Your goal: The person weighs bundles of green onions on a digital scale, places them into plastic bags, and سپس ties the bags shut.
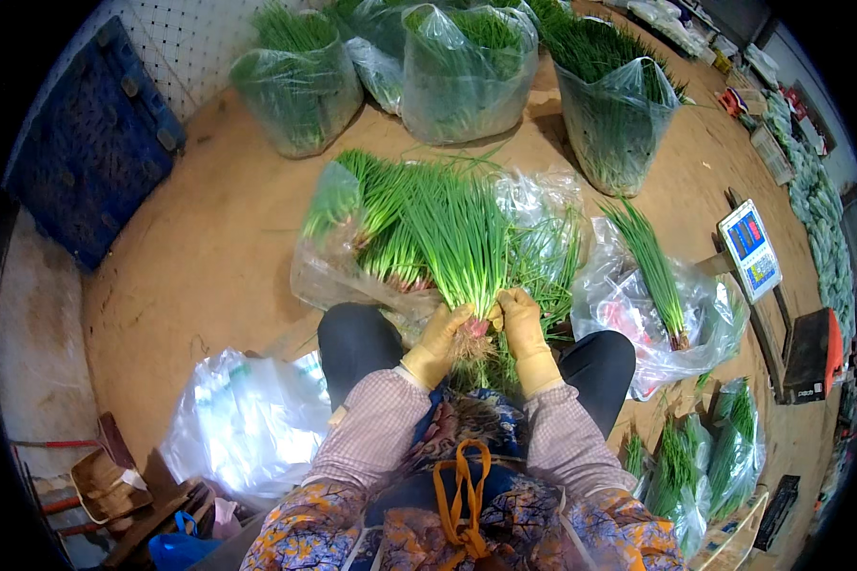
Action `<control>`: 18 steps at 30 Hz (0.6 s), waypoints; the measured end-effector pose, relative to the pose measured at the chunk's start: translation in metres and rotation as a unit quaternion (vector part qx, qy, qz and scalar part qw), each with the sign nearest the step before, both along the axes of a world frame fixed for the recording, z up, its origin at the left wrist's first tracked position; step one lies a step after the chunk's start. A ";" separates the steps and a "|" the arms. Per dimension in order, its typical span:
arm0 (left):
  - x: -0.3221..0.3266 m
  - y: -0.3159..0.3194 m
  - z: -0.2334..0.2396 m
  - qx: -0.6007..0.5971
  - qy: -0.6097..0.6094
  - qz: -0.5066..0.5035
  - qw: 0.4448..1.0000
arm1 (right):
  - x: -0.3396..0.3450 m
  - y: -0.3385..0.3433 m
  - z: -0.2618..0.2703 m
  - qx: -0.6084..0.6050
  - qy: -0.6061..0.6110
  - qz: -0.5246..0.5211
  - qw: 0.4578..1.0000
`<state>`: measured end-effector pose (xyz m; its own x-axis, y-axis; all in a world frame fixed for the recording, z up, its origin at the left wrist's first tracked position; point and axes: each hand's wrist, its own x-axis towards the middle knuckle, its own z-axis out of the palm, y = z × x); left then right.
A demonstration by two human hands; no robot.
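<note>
Between my knees, a bunch of green onions [464,250] points its long leaves away from me, with pinkish bulbs and stringy roots toward my lap. My left hand [437,341], in a yellow glove, grips the bunch by its left side near the bulbs. On the other side my right hand [520,321], gloved alike, pinches the stems at the same height. Behind the bunch, more green onions [393,250] lie in an opened clear plastic bag [336,275]. Loose, tangled leaves [546,264] spread to the right of the bunch.
Upright clear bags of green onions [464,86] stand along the back. At right, a small bunch [650,264] lies on plastic over a scale with a digital display [750,250]. Empty plastic bags [246,421] lie left; filled bags [678,464] sit lower right. A blue plastic pallet [93,143] leans far left.
</note>
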<state>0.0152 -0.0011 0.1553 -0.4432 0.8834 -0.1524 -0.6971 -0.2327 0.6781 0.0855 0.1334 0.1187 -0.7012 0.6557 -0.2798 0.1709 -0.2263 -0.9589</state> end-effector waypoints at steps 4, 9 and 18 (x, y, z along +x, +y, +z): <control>0.002 0.002 -0.006 -0.005 -0.013 0.064 0.998 | -0.006 -0.007 -0.011 -0.148 0.071 -0.060 0.985; -0.007 -0.005 -0.037 0.017 -0.067 0.040 0.997 | -0.009 0.004 -0.022 0.209 -0.089 -0.015 0.974; -0.014 -0.004 -0.056 -0.032 0.020 0.094 0.995 | -0.005 0.027 0.038 0.314 -0.265 0.089 0.907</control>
<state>0.0012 -0.0052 0.0993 -0.6071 0.7728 -0.1849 -0.6171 -0.3119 0.7225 0.0804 0.1607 0.1567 -0.6869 0.6929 -0.2193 0.6266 0.4118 -0.6617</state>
